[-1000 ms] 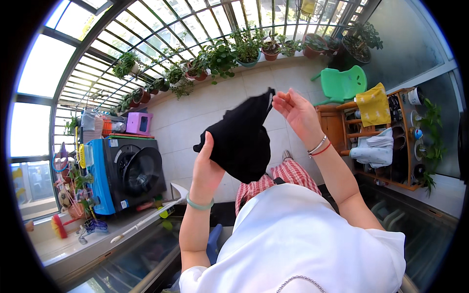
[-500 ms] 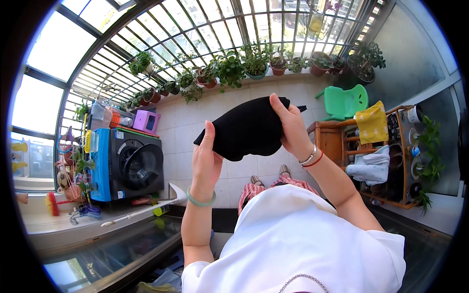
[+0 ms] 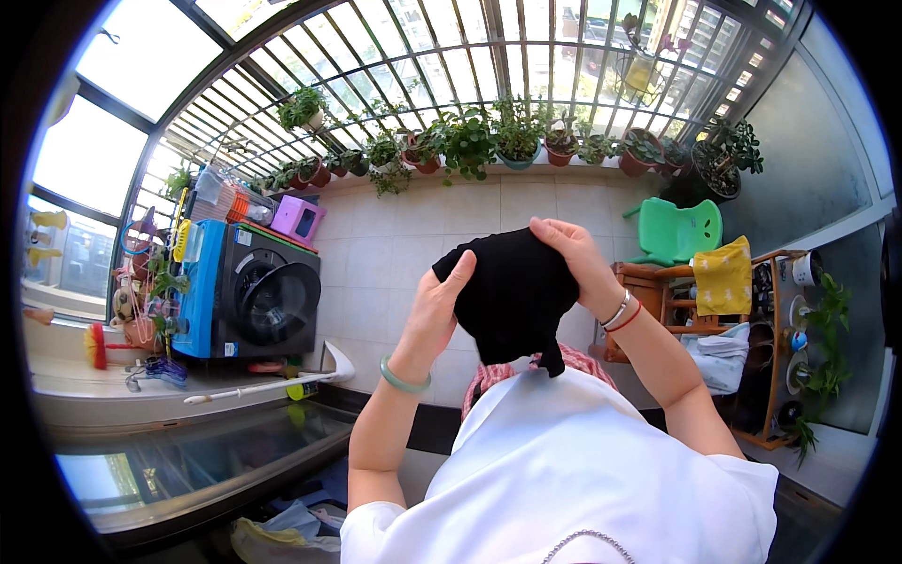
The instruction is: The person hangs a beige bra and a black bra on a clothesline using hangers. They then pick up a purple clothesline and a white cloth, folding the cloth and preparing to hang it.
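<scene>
A piece of black cloth point(image 3: 517, 296), perhaps a garment of a kind I cannot make out, is held up in front of my body. My left hand point(image 3: 437, 305) grips its left edge, thumb on top and the fingers behind it. At its upper right edge my right hand point(image 3: 578, 258) pinches it the same way. The cloth hangs down between the hands, and its lower end, with a narrow strip, reaches the front of my white shirt point(image 3: 583, 451).
A front-loading washing machine point(image 3: 272, 296) with its round door ajar stands at left. To the right are a green plastic chair point(image 3: 678, 230) and a wooden rack point(image 3: 775, 357) with a yellow cloth point(image 3: 722, 277). Potted plants point(image 3: 517, 132) line the barred window. A white long-handled tool point(image 3: 272, 387) lies lower left.
Both hands have come lower and nearer to my body, and closer together. The black cloth, stretched sideways before, now hangs downward. The view has shifted slightly.
</scene>
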`<control>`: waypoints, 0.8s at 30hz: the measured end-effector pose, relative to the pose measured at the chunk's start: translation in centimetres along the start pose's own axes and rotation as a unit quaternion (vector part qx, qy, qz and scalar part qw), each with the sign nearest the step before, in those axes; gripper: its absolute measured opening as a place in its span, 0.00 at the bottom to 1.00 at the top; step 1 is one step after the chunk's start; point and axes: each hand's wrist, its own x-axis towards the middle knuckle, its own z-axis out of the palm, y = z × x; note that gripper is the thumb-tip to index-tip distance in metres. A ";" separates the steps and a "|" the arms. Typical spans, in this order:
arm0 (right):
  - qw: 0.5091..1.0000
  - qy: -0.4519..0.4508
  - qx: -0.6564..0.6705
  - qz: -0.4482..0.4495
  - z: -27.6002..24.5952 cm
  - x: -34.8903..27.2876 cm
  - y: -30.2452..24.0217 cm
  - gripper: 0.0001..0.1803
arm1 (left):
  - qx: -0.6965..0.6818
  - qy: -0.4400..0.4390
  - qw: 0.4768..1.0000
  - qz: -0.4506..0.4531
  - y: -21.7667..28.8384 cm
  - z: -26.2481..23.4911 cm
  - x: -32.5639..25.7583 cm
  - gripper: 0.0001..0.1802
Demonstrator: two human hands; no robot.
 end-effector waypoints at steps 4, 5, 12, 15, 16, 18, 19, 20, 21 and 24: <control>0.997 0.002 -0.015 -0.076 -0.5 0.3 0.6 0.13 | -0.014 0.078 0.994 0.072 -1.4 -1.0 -0.1 0.24; 0.996 0.021 0.003 -0.085 -0.8 0.3 0.4 0.13 | -0.011 0.096 0.992 0.080 -1.0 -1.0 -0.4 0.26; 0.983 -0.010 0.167 0.071 1.3 0.8 -0.2 0.12 | -0.216 -0.028 0.976 -0.023 -2.4 -2.6 -0.3 0.30; 0.986 -0.028 0.155 0.058 0.6 1.4 -0.3 0.10 | -0.091 -0.090 0.991 -0.043 -6.0 -4.5 -2.2 0.28; 0.993 -0.018 0.109 0.035 0.0 1.0 -0.8 0.09 | -0.092 -0.067 0.993 -0.028 -5.4 -5.2 -2.2 0.26; 0.999 -0.004 0.047 0.007 -0.7 0.5 -0.7 0.08 | -0.097 -0.022 0.995 0.003 -3.5 -6.8 -2.3 0.21; 1.000 -0.005 0.028 0.005 -0.9 0.4 -0.5 0.07 | -0.097 0.003 0.995 0.016 -2.1 -6.5 -2.3 0.20; 1.000 -0.007 0.010 0.003 -1.0 0.3 -0.4 0.07 | -0.114 -0.020 0.993 0.022 -1.5 -6.6 -2.3 0.21; 0.999 0.005 0.034 -0.001 -0.5 0.5 -0.6 0.06 | -0.130 -0.019 0.991 0.025 -1.3 -5.8 -2.6 0.20; 0.997 0.005 0.073 0.006 0.7 0.2 -2.2 0.06 | 0.053 -0.068 0.996 -0.026 -2.4 -7.1 -2.6 0.17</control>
